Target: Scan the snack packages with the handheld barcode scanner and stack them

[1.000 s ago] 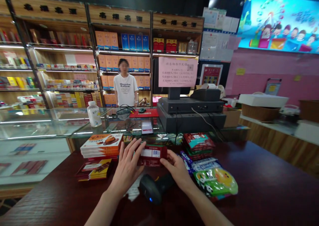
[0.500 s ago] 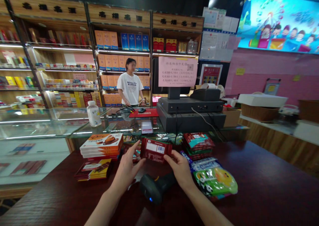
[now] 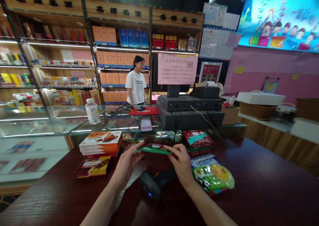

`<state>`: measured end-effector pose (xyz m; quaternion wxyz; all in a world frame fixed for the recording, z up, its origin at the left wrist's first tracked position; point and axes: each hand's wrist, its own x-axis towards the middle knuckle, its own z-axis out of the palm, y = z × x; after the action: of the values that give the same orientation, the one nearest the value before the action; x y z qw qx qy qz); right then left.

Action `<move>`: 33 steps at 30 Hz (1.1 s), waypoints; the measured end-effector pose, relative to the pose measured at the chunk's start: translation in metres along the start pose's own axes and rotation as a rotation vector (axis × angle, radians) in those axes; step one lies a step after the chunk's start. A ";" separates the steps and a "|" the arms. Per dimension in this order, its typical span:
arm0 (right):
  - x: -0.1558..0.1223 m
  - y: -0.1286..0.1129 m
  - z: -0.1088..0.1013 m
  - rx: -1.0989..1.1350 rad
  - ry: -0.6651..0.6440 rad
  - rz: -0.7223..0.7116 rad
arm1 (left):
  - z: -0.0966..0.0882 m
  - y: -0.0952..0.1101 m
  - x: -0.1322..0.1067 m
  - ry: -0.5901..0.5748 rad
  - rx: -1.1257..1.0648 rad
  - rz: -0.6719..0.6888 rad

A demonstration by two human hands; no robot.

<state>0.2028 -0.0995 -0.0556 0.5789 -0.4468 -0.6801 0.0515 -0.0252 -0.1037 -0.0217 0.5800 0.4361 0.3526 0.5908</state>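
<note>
I had both hands up over the dark wooden counter (image 3: 249, 172), my left hand (image 3: 128, 161) and right hand (image 3: 181, 163) each pinching one end of a flat green-and-red packet (image 3: 154, 149) between thumb and fingers. Its long axis ran crosswise between them, neither hand clearly nearer. Just below lay a black barcode scanner (image 3: 156, 183). A stack of orange snack boxes (image 3: 101, 143) sat left, a green snack bag (image 3: 213, 176) right, and a worker (image 3: 136, 86) stood beyond the glass case (image 3: 50, 119).
</note>
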 end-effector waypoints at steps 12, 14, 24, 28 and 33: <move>0.000 -0.003 0.006 0.246 -0.122 0.145 | -0.007 -0.011 0.007 0.030 -0.021 0.015; 0.001 -0.005 0.007 0.305 -0.136 0.225 | -0.008 -0.012 0.009 0.040 -0.011 0.015; 0.004 -0.024 0.006 0.648 -0.366 0.533 | -0.025 -0.022 0.015 0.200 0.125 -0.007; 0.005 -0.019 0.016 0.654 -0.468 0.539 | -0.036 -0.026 0.020 0.252 0.144 0.032; 0.013 -0.016 0.042 0.624 -0.540 0.487 | -0.044 -0.027 0.026 0.268 0.243 0.122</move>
<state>0.1603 -0.0815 -0.0496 0.4589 -0.3687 -0.6340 0.5015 -0.0542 -0.0717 -0.0599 0.4338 0.4408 0.4685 0.6309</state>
